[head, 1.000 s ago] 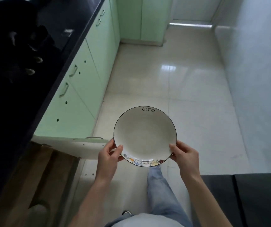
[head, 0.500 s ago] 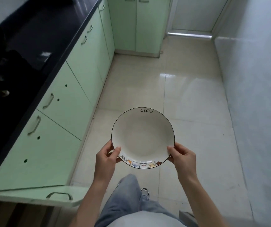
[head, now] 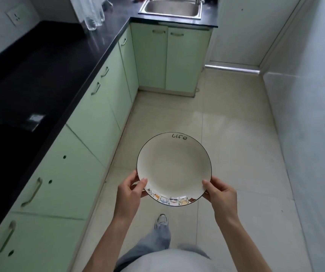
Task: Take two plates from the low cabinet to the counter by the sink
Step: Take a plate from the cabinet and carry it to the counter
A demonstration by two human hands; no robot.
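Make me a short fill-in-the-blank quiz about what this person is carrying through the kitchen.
1. Both the left hand and the right hand grip the rim of a ____.
2. The word printed on the plate is ____.
3. The steel sink sits in a countertop coloured ____.

Missing words: plate; life; black

- "Life" in black handwritten-style letters on the far rim of the white plate (head: 174, 168), centre of frame, just inside its thin dark edge line.
- Near rim of the same plate: row of small cartoon animal faces, no words readable there.
- No other readable text, labels or numbers anywhere in frame.
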